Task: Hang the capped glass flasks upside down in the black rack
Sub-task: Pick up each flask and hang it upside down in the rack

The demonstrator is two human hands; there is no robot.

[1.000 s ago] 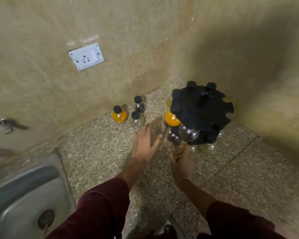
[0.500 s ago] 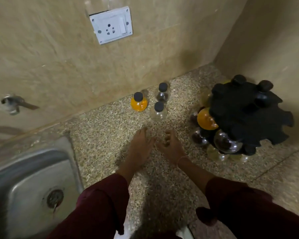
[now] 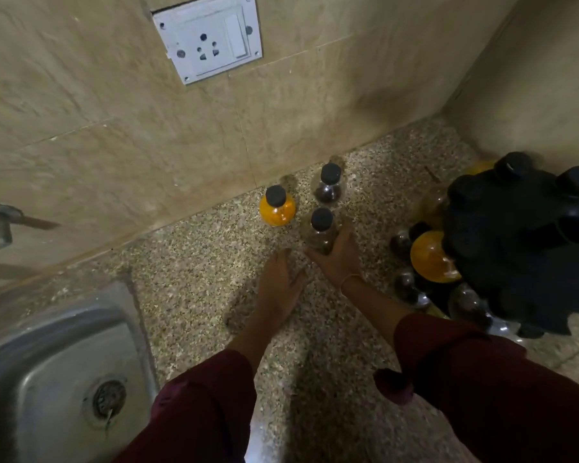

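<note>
The black rack (image 3: 522, 242), a matte, notched plastic disc, stands in the corner of the speckled stone counter (image 3: 198, 295). Round glass flasks hang beneath its rim with caps poking up through it, among them a hung orange flask (image 3: 432, 257). Three more black-capped flasks stand upright in a cluster left of the rack, well apart from it: an amber-filled flask (image 3: 277, 208) farthest from the rack, a dark-bottomed flask (image 3: 329, 187) by the wall, and a clear flask (image 3: 321, 232) nearest the person. The right hand (image 3: 340, 259) curls round the clear flask's bulbous body. The left hand (image 3: 278, 285) lies flat on the counter just beside it, fingers straight, holding nothing. A brushed steel sink (image 3: 64, 362) lies farther left of the rack.
</note>
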